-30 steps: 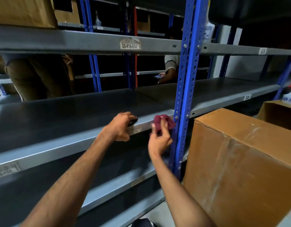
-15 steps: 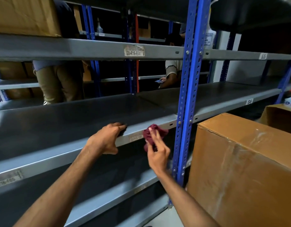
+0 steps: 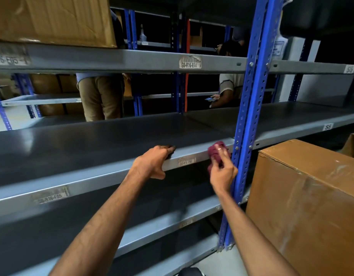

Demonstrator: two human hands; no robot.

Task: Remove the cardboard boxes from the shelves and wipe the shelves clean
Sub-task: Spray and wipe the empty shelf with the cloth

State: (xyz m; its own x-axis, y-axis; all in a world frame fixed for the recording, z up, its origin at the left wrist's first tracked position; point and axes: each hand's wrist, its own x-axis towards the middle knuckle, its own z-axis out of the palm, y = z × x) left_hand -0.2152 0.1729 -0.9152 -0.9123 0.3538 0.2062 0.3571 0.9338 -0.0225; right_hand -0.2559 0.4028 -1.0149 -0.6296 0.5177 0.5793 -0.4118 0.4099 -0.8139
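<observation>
Bracing the body, the left hand (image 3: pixel 154 162) is curled over the shelf (image 3: pixel 104 174) lip; a maroon cloth (image 3: pixel 217 155) is pinched by the right hand (image 3: pixel 223 174) against the front edge, beside the blue upright (image 3: pixel 249 108), seemingly for wiping.

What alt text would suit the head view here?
A right hand presses a maroon cloth against the front edge of a bare grey shelf, beside a blue post, while the left hand grips that edge. A large cardboard box stands at right; another sits on the shelf above.
</observation>
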